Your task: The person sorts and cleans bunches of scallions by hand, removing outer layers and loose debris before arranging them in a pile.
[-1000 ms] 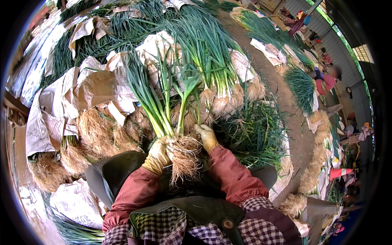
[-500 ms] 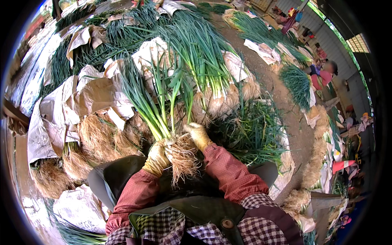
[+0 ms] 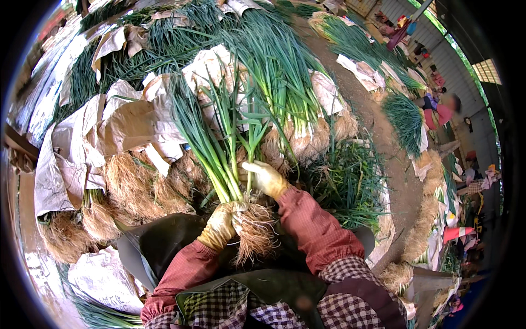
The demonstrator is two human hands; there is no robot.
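My left hand [image 3: 218, 227], in a yellowish work glove, is closed round the base of a bunch of green garlic [image 3: 215, 170]. Long flat leaves fan up and away from it, and a tangle of tan roots [image 3: 256, 233] hangs beside the glove. My right hand [image 3: 267, 179], gloved alike, is closed at the lower stem of a stalk [image 3: 253, 143] that stands right of the bunch, just above the roots. Part of its grip is hidden behind the fingers.
More bunches with bushy roots [image 3: 129, 183] lie to the left, partly under pale sacking [image 3: 131, 129]. Further green garlic [image 3: 285, 71] is heaped ahead. Loose green leaves [image 3: 348, 183] lie at right, beside a dirt path [image 3: 361, 104]. A person [image 3: 435, 112] sits beyond it.
My right hand has shifted from beside the roots up to the stalk's lower stem. My left hand, with the bunch, has moved slightly right and nearer me.
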